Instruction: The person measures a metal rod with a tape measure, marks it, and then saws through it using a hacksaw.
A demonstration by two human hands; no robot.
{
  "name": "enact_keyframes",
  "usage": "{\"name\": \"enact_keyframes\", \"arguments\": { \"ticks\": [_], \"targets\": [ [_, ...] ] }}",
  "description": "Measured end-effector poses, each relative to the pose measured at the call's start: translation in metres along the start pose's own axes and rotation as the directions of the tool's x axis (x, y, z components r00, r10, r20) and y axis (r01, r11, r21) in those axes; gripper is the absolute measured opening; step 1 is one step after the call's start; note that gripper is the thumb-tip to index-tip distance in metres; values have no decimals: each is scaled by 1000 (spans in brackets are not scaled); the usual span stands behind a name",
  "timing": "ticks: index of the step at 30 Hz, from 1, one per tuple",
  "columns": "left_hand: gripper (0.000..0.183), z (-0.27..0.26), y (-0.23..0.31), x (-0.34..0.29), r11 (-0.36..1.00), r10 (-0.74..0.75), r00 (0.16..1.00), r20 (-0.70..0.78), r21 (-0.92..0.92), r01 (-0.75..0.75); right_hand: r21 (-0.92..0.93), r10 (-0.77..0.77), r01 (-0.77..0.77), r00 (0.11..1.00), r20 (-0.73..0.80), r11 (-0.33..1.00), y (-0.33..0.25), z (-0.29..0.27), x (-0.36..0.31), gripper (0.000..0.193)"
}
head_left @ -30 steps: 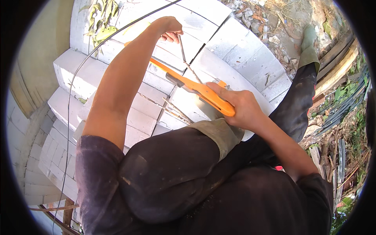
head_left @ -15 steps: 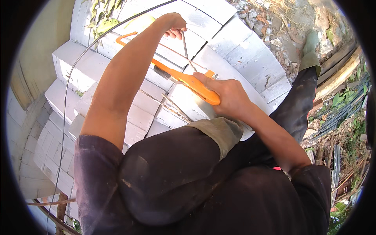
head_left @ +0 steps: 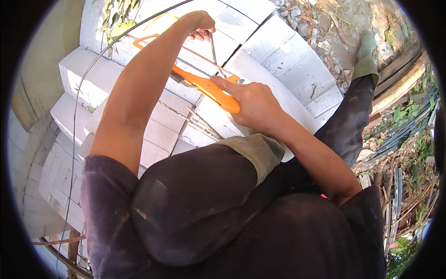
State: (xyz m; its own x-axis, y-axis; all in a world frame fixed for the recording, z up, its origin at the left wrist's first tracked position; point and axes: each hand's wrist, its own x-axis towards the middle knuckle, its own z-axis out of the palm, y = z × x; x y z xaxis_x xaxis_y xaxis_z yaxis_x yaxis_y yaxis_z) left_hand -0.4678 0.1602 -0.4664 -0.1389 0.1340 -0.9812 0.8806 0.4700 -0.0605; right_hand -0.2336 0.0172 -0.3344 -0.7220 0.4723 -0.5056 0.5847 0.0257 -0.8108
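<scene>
My right hand (head_left: 258, 107) is wrapped round the handle of an orange hacksaw (head_left: 217, 95), thumb along its top. The saw's thin blade slants up and left from near that hand, passing behind my left forearm. With fingers curled, my left hand (head_left: 202, 29) grips the upper part of a thin metal rod (head_left: 213, 49). The rod runs down to the saw and meets the blade near its handle end; how deep any cut goes is too small to tell. Pale blocks (head_left: 274, 88) lie beneath the saw.
Two thin rusty rods (head_left: 194, 122) lie on the blocks near my bent knee. A dark cable (head_left: 82, 79) curves down the left side. Green leaves (head_left: 121, 25) rest at the far left. Rubble (head_left: 320, 35) and wooden planks (head_left: 404, 76) lie to the right.
My right hand has pushed the hacksaw left and slightly away, so the rod now meets the blade closer to the handle. My left hand keeps its grip; the whole view has shifted slightly.
</scene>
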Motion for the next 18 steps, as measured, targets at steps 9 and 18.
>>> {"name": "enact_keyframes", "arguments": {
  "ticks": [9, 18],
  "targets": [
    [21, -6, -10, -1, 999, -43, 998, 40, 1, 43, 126, -54, 79, 981, -186, 989, 15, -23, -135, 68],
    [23, -5, 5, -5, 997, 19, 1000, -11, 72, -18, 198, 31, -2, 990, -141, 980, 5, -13, -76, 80]
  ]
}}
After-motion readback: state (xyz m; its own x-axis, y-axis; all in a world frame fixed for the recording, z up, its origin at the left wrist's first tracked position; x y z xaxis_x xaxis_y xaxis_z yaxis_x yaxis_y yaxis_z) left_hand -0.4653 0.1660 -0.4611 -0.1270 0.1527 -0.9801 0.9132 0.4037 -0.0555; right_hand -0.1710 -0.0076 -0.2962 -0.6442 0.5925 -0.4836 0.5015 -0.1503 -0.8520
